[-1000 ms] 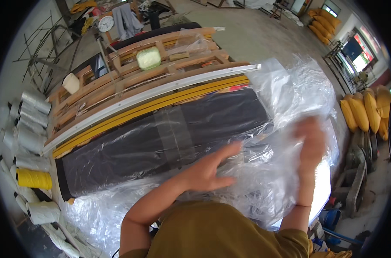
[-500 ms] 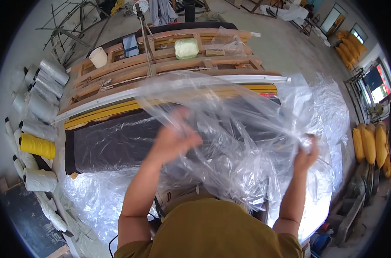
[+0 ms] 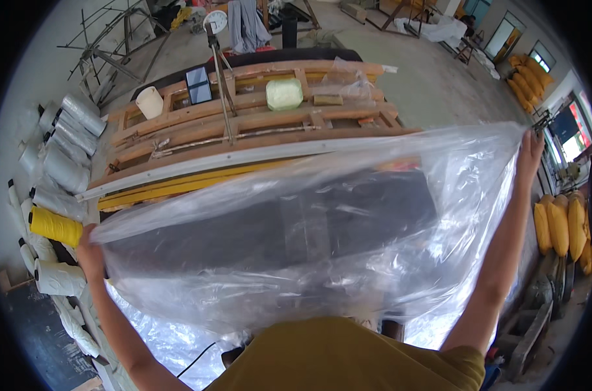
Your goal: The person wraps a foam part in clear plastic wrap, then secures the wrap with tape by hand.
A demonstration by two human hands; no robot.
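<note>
A large clear plastic sheet (image 3: 361,254) is stretched wide between my hands, over a dark flat work surface (image 3: 244,234) that shows through it. My left hand (image 3: 91,253) grips the sheet's left end, close to a yellow roll. Far out on the right, my right hand (image 3: 530,153) is closed on the sheet's upper right corner. The sheet's upper edge runs taut from one hand to the other, while its lower part hangs loose in folds before my body.
Beyond the sheet lies a wooden slatted frame (image 3: 244,133) with a cup (image 3: 150,103), a phone (image 3: 198,86), a pale green box (image 3: 284,95) and a dial on a stand (image 3: 216,21). Plastic rolls (image 3: 66,166) and a yellow roll (image 3: 55,226) line the left. Yellow sacks (image 3: 560,225) stand right.
My hands have moved far apart, left hand to the left, right hand up and right. The bunched sheet is now spread out between them.
</note>
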